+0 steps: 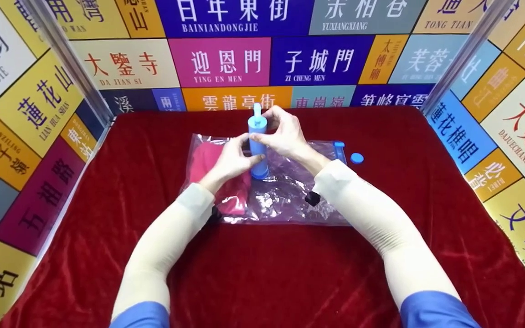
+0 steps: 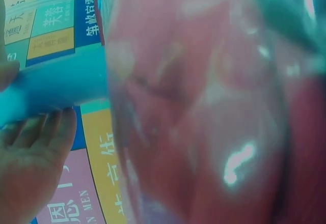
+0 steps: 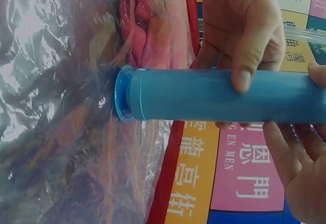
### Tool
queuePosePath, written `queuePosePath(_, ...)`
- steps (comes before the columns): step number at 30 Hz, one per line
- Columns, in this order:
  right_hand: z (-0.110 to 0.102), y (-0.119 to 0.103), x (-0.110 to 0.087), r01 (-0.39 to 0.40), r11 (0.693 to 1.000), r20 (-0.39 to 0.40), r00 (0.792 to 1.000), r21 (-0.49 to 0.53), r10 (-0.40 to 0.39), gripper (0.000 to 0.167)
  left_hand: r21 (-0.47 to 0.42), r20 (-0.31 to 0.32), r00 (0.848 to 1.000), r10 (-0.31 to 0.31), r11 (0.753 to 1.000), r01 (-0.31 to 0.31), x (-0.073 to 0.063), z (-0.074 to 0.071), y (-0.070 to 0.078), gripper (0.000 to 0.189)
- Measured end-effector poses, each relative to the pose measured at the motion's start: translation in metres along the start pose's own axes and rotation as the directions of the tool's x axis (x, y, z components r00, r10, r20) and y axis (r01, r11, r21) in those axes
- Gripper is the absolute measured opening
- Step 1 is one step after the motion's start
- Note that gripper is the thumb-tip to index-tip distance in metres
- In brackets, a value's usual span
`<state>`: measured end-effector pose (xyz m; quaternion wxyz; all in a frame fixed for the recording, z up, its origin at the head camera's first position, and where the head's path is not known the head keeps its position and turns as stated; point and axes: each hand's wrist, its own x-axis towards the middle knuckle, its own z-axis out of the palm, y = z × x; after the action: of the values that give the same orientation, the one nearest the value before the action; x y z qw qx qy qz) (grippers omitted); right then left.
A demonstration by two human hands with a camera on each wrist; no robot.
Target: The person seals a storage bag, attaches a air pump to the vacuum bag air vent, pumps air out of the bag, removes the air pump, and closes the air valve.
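A blue hand pump [image 1: 257, 146] stands upright on a clear plastic storage bag [image 1: 299, 196]. Its flared base [image 3: 123, 94] meets the film in the right wrist view. My left hand [image 1: 233, 159] grips the lower barrel, its thumb across the front. Higher up, my right hand [image 1: 285, 134] holds the barrel close under the top, with its thumb in front and fingers behind. The pump's light blue handle [image 1: 257, 110] sticks up a little from the top. Inside the bag's left part lies a folded pink-red cloth [image 1: 205, 166].
To the right of the bag sits a round blue cap [image 1: 357, 158]. A blue slider clip [image 1: 338, 145] is at the bag's upper right corner. Dark red velvet [image 1: 262, 273] covers the table, and walls with colourful sign panels [image 1: 219, 61] stand behind and at both sides.
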<state>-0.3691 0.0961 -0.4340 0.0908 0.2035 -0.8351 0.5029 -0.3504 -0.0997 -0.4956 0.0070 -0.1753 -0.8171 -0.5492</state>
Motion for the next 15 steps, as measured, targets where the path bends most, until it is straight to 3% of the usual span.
queuePosePath(6,0.005,-0.001,-0.002,-0.014,0.999,-0.091,0.996,-0.050,0.009,0.051,0.044,-0.123,0.992,-0.001,0.999,0.007,-0.003,0.008,0.003,0.053)
queuePosePath(11,0.009,-0.003,-0.003,-0.046,0.996,-0.148,0.988,-0.077,0.034,0.056,0.153,-0.252,0.967,0.021,0.988,0.019,-0.004,0.015,0.005,0.057)
queuePosePath(15,0.011,-0.004,-0.004,-0.060,0.995,-0.168,0.985,-0.083,0.046,0.057,0.198,-0.305,0.951,0.042,0.980,0.020,-0.003,0.020,0.006,0.061)
